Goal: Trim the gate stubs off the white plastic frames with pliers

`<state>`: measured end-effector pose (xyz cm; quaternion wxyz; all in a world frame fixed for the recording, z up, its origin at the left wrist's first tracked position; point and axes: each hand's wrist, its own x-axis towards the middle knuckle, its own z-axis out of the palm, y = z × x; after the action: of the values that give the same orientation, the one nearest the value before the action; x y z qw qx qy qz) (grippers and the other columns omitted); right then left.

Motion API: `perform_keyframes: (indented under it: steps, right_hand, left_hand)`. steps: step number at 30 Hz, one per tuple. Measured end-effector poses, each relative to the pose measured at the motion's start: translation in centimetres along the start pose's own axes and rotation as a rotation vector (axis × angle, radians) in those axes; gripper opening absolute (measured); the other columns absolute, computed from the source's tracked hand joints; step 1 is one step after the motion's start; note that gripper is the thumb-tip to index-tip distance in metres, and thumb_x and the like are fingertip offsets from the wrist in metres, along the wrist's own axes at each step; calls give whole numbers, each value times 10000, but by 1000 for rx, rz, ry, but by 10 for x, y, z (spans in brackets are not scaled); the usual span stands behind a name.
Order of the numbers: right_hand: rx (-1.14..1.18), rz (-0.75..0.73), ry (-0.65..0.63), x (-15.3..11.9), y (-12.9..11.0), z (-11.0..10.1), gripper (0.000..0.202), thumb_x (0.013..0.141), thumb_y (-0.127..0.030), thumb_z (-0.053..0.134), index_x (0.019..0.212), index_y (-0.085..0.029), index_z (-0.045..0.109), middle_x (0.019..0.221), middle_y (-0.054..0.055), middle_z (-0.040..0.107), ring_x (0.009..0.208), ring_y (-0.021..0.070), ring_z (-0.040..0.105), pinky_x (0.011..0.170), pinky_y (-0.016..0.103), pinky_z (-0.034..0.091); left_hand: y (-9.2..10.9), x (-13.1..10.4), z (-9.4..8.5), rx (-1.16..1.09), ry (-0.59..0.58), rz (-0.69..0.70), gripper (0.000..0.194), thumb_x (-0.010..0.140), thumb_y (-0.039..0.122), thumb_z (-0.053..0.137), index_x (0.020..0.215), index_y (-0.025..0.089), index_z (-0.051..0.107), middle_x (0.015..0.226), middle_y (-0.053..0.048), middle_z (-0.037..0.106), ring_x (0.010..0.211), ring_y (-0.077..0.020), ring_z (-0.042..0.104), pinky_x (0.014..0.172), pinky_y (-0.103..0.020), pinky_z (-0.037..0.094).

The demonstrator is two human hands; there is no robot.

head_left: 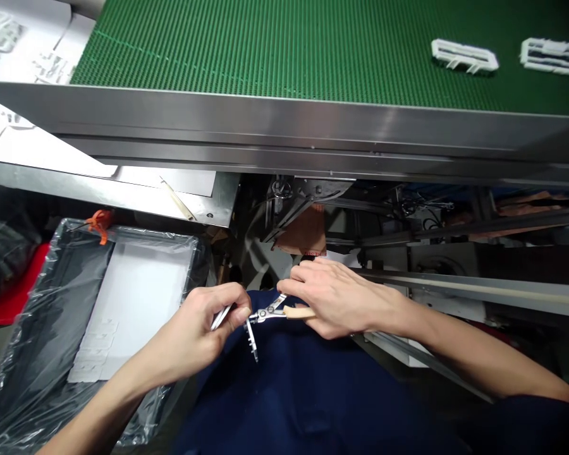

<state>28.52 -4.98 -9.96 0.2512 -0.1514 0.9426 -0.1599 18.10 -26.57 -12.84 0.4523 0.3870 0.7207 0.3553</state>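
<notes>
My left hand [211,328] pinches a small light plastic part [252,341] that hangs down past the fingertips; another pale piece [220,317] shows between thumb and palm. My right hand [334,300] is closed around pliers-like cutters [270,312] with cream handles. The cutter's jaws point left and meet the plastic part at my left fingertips. Both hands are in front of the dark blue clothing on my lap. Whether the jaws are fully closed is too small to tell.
A green ribbed conveyor [265,50] with a metal side rail [284,126] crosses the top, bearing two white frames [464,55]. At left, a plastic-lined bin [95,284] holds flat white parts [93,351]. Above it is a metal table edge [222,202]. Machinery stands at right.
</notes>
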Motion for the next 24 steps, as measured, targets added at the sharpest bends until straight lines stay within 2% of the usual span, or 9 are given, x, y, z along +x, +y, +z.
perform_keyframes:
  steps: [11, 19, 24]
  right_hand:
    - [-98, -18, -47, 1, -2, -15, 180, 845, -337, 427, 919, -187, 496, 797, 34, 471, 733, 174, 429, 652, 315, 303]
    - [-167, -34, -50, 3, -7, -20, 102, 759, -220, 503, 854, -181, 505, 760, 41, 486, 704, 175, 457, 615, 306, 281]
    - [-186, -45, -31, 6, -7, -27, 54, 736, -163, 490, 778, -184, 519, 634, 25, 489, 544, 133, 422, 531, 284, 188]
  left_hand:
    - [2, 2, 0, -39, -26, -33, 215, 882, 293, 424, 713, 182, 495, 650, 31, 486, 614, -130, 415, 565, -256, 320]
    - [5, 7, 0, -45, -34, -37, 231, 880, 315, 419, 702, 185, 489, 653, 26, 486, 613, -135, 415, 554, -260, 314]
    - [4, 9, 1, -30, -34, -33, 224, 878, 304, 425, 701, 184, 487, 648, 26, 485, 610, -134, 419, 555, -264, 315]
